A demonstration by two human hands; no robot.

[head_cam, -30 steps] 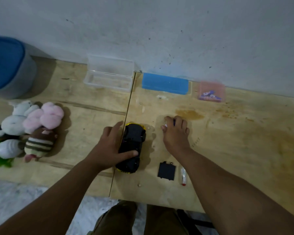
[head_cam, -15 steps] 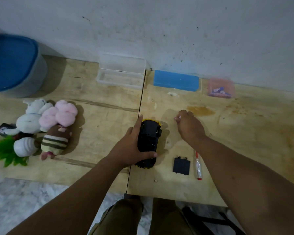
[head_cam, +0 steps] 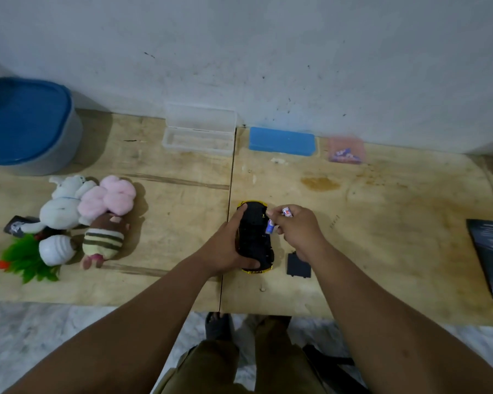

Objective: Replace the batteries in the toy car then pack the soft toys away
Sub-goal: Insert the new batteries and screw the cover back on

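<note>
Head view: car [head_cam: 254, 237] flipped belly-up on table [head_cam: 382, 223], left hand [head_cam: 228, 245] clamped round it, likely to steady it for loading. Right hand [head_cam: 296, 226] pinching two batteries [head_cam: 269, 226] at car's right edge, angled toward the bay. Cover [head_cam: 298, 265] parked just beside car, off to keep bay open. Soft toys [head_cam: 94, 211] piled far left near blue-lidded bin [head_cam: 26, 123], not yet packed.

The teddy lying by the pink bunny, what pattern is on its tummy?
Brown and cream stripes across the soft toy, seen in the head view.
</note>
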